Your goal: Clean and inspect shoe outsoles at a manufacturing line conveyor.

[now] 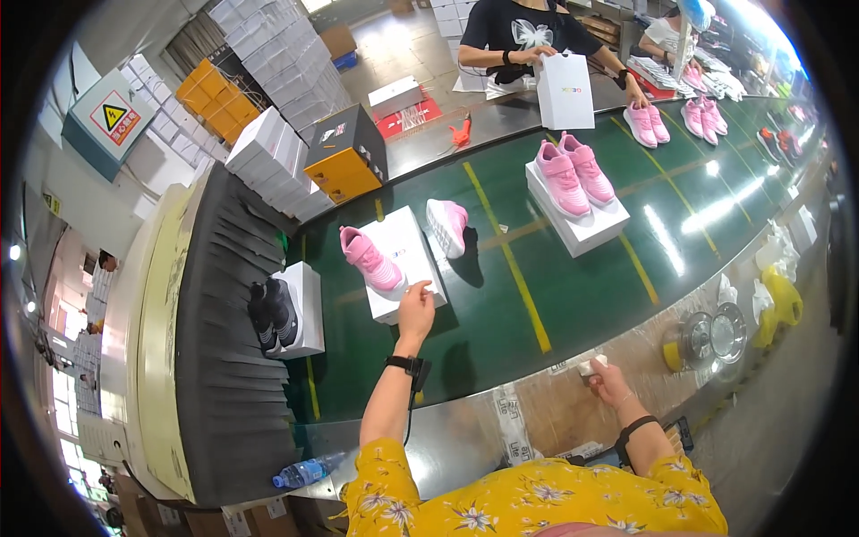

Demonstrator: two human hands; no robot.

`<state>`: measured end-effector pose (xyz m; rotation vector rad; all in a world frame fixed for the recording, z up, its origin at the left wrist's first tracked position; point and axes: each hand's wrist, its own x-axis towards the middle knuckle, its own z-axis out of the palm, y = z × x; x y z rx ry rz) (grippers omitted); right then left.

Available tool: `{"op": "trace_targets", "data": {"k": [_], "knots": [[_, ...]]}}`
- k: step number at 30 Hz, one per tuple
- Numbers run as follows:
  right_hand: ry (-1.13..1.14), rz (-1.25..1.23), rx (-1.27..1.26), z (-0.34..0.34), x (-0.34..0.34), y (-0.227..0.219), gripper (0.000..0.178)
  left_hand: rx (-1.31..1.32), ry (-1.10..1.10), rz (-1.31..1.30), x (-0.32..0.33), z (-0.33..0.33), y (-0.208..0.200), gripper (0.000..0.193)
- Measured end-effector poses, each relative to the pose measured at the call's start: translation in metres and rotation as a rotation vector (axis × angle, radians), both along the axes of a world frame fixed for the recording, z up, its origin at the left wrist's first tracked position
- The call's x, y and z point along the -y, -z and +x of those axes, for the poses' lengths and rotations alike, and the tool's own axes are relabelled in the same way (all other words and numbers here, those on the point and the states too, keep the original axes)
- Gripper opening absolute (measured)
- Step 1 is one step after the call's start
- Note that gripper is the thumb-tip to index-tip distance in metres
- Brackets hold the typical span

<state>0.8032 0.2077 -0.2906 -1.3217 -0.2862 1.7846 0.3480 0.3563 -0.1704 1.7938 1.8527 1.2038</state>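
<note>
My left hand [416, 311] is over the near right corner of a white shoebox [407, 240], its fingers curled together. Whether anything small is between them I cannot make out. Just beyond it, a pink sneaker [369, 258] stands on that box. The other pink sneaker [447, 227] lies tipped beside the box, its white sole showing. Lower right, my right hand [611, 385] is closed on a crumpled white wad [591, 365], cloth or paper, above the near ledge [559, 407].
A green conveyor belt [483, 340] carries a white box [586, 225] topped with pink sneakers [573, 174], and black sneakers [273, 313] by a curtained tunnel [233, 358]. Metal tins [707, 338] and a water bottle [307, 472] sit nearer. Across stands a co-worker [528, 40] holding a white box [565, 91].
</note>
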Motion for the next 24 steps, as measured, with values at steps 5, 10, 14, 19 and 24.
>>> {"op": "trace_targets", "data": {"k": [5, 10, 14, 19, 24], "knots": [[-0.002, -0.003, 0.011, 0.0, 0.006, -0.017, 0.017, -0.034, 0.057, -0.091, -0.057, 0.048, 0.032, 0.074], [0.012, -0.073, 0.078, 0.001, 0.011, -0.02, 0.021, 0.133, -0.153, -0.232, -0.115, 0.089, 0.055, 0.102], [-0.022, -0.081, 0.074, 0.006, 0.011, -0.011, 0.021, 0.018, -0.184, -0.307, -0.15, 0.096, 0.078, 0.088], [-0.011, -0.093, 0.059, 0.008, 0.008, -0.012, 0.019, 0.074, -0.282, -0.251, -0.174, 0.101, 0.092, 0.062], [-0.076, -0.116, 0.04, 0.009, 0.0, -0.004, 0.018, 0.212, -0.348, -0.084, -0.18, 0.069, 0.097, 0.052]]}}
